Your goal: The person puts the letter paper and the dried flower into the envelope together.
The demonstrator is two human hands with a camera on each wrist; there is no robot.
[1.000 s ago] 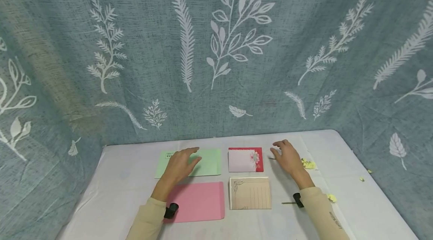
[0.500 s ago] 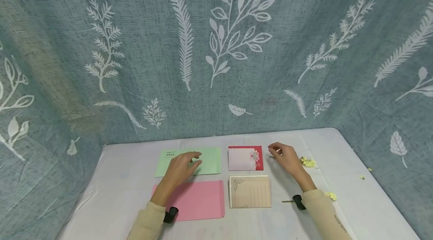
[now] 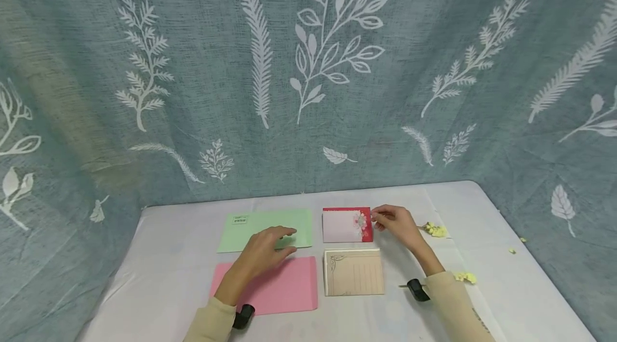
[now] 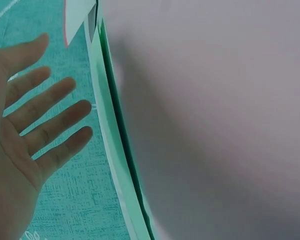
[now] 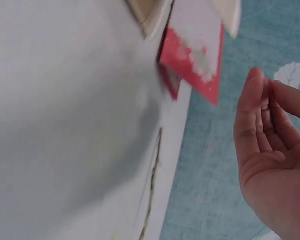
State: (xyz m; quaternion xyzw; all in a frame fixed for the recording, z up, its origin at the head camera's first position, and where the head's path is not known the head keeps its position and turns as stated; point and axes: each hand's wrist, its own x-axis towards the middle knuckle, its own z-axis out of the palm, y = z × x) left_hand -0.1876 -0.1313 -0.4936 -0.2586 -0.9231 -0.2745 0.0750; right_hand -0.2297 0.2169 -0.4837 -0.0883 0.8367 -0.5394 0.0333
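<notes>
My left hand (image 3: 264,252) hovers over the gap between a green envelope (image 3: 241,232) and a pink envelope (image 3: 294,294), thumb and fingers spread. In the left wrist view that hand (image 4: 25,135) has nothing in it, and the green envelope's edge (image 4: 112,135) runs past its fingertips. My right hand (image 3: 397,227) is at the right edge of a red-bordered card with a pale panel and flower print (image 3: 339,226). The right wrist view has thumb and fingertips of the right hand (image 5: 270,145) close together, apart from the red card (image 5: 190,55), whose layers stand slightly parted.
A beige lined card (image 3: 354,273) lies below the red one. Yellow dried flowers (image 3: 436,231) on a stem lie behind the right hand, and a second yellow flower sprig (image 3: 465,277) is partly behind the right wrist camera (image 3: 417,289). A patterned grey-green cloth (image 3: 308,160) hangs behind the table.
My right hand has moved left to the red card's edge, its fingertips drawing together. The left hand has shifted slightly right and toward me, off the middle of the green envelope.
</notes>
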